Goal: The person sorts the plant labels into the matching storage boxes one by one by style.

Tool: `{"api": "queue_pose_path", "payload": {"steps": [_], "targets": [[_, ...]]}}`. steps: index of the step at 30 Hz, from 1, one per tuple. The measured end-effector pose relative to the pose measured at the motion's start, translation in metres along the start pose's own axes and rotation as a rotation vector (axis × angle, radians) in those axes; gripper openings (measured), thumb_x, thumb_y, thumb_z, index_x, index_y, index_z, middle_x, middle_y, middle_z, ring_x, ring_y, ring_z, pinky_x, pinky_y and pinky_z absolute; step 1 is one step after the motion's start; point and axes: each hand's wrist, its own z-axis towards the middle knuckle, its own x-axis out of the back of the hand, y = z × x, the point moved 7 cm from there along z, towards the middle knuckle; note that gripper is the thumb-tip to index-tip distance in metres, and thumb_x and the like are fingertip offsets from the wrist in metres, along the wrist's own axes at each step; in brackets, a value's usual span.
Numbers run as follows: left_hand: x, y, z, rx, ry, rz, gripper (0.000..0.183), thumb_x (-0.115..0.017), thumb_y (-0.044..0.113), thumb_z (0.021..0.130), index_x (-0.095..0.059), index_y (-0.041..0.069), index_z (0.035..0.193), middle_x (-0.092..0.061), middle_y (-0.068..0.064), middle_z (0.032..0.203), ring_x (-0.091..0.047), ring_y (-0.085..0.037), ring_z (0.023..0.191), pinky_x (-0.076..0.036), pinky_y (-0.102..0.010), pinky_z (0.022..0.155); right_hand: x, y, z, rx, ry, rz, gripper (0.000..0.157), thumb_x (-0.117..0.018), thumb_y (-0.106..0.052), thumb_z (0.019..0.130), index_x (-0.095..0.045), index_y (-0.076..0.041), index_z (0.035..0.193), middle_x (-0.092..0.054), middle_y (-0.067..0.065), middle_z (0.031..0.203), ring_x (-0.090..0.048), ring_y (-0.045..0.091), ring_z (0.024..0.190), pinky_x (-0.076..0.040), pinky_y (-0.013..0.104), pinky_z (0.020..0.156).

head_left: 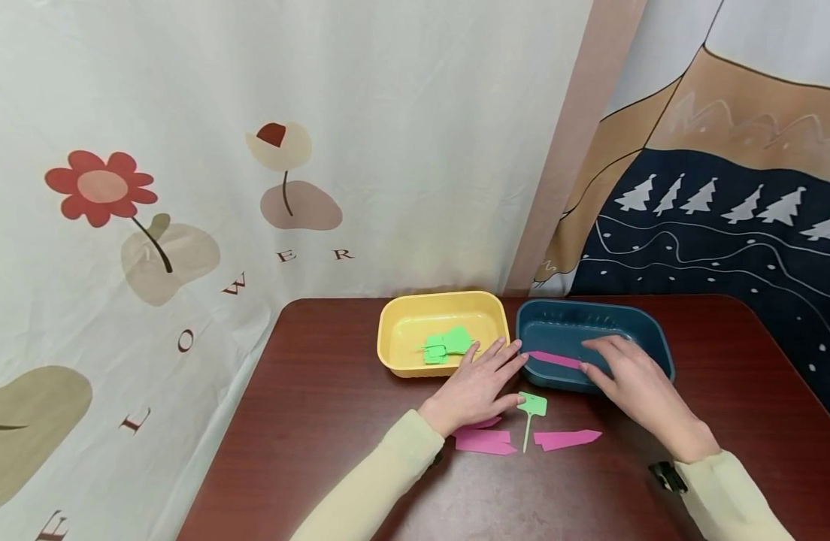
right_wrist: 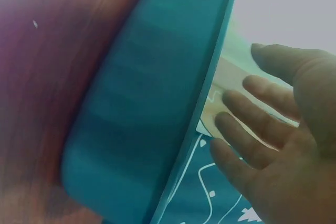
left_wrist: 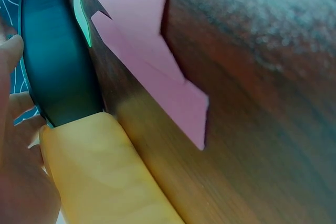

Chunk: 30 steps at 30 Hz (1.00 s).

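My left hand (head_left: 479,385) reaches with fingers extended over the front right corner of the yellow tray (head_left: 388,353), fingertips beside the blue tray (head_left: 658,346). Its thumb overlaps the head of a green T-shaped plant label (head_left: 533,404) on the table. My right hand (head_left: 638,383) hovers over the blue tray's front right side, fingers apart and nothing between them in the right wrist view. A pink pointed plant label (head_left: 555,359) lies in the blue tray, its right end near that thumb. Several green plant labels (head_left: 449,343) lie in the yellow tray.
On the table in front of the trays lie more pink labels (head_left: 483,442), overlapping, partly under the left hand. One separate pink label (head_left: 567,439) lies to their right. A printed curtain (head_left: 415,150) hangs right behind the dark red table (head_left: 307,391).
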Motion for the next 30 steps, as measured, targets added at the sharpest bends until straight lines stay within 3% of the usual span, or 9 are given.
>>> {"api": "queue_pose_path", "payload": {"steps": [6, 12, 16, 19, 23, 30], "targets": [[0.000, 0.000, 0.000, -0.003, 0.001, 0.006, 0.071, -0.049, 0.060, 0.103, -0.037, 0.021, 0.162, -0.026, 0.000, 0.171, -0.020, -0.023, 0.157, -0.024, -0.058, 0.121, 0.009, -0.004, -0.020, 0.029, 0.117, 0.037, 0.041, -0.081, -0.016, 0.090, -0.069, -0.004, 0.127, -0.061, 0.019, 0.125, -0.054, 0.040, 0.115, -0.049, 0.064, 0.091], [-0.001, -0.001, 0.001, 0.000, 0.010, 0.004, 0.071, -0.050, 0.059, 0.104, -0.037, 0.022, 0.163, -0.025, 0.000, 0.171, -0.020, -0.023, 0.157, -0.024, -0.058, 0.121, 0.009, -0.007, -0.036, 0.056, 0.173, 0.051, 0.034, -0.081, -0.017, 0.091, -0.071, -0.010, 0.123, -0.065, 0.011, 0.123, -0.062, 0.030, 0.109, -0.056, 0.055, 0.083], [-0.001, -0.001, 0.000, 0.005, 0.004, -0.002, 0.071, -0.051, 0.058, 0.104, -0.037, 0.021, 0.163, -0.025, 0.000, 0.171, -0.020, -0.024, 0.157, -0.024, -0.058, 0.121, 0.004, -0.011, -0.045, 0.110, 0.181, 0.042, 0.032, -0.084, -0.018, 0.087, -0.074, -0.015, 0.118, -0.069, 0.001, 0.117, -0.065, 0.020, 0.104, -0.054, 0.023, 0.087], [-0.002, -0.001, 0.000, 0.007, 0.001, -0.002, 0.071, -0.051, 0.058, 0.104, -0.037, 0.021, 0.163, -0.025, 0.000, 0.171, -0.020, -0.023, 0.158, -0.024, -0.058, 0.121, -0.005, -0.015, -0.049, 0.133, 0.134, 0.035, 0.032, -0.087, -0.020, 0.084, -0.075, -0.019, 0.114, -0.069, -0.004, 0.114, -0.065, 0.015, 0.103, -0.053, 0.020, 0.088], [-0.002, -0.001, 0.000, 0.007, 0.002, -0.002, 0.071, -0.051, 0.058, 0.104, -0.036, 0.022, 0.163, -0.025, 0.000, 0.171, -0.020, -0.023, 0.158, -0.023, -0.058, 0.121, -0.019, -0.017, -0.053, 0.127, -0.006, 0.039, 0.033, -0.086, -0.023, 0.085, -0.075, -0.020, 0.116, -0.069, -0.006, 0.116, -0.065, 0.016, 0.105, -0.059, 0.047, 0.087], [-0.003, 0.000, 0.000, 0.014, -0.005, -0.001, 0.071, -0.051, 0.058, 0.104, -0.035, 0.022, 0.163, -0.023, 0.000, 0.171, -0.018, -0.023, 0.158, -0.023, -0.057, 0.122, -0.038, -0.017, -0.058, 0.146, -0.161, 0.050, 0.027, -0.082, -0.026, 0.089, -0.076, -0.023, 0.116, -0.066, -0.013, 0.116, -0.063, 0.012, 0.105, -0.058, 0.042, 0.089]]}}
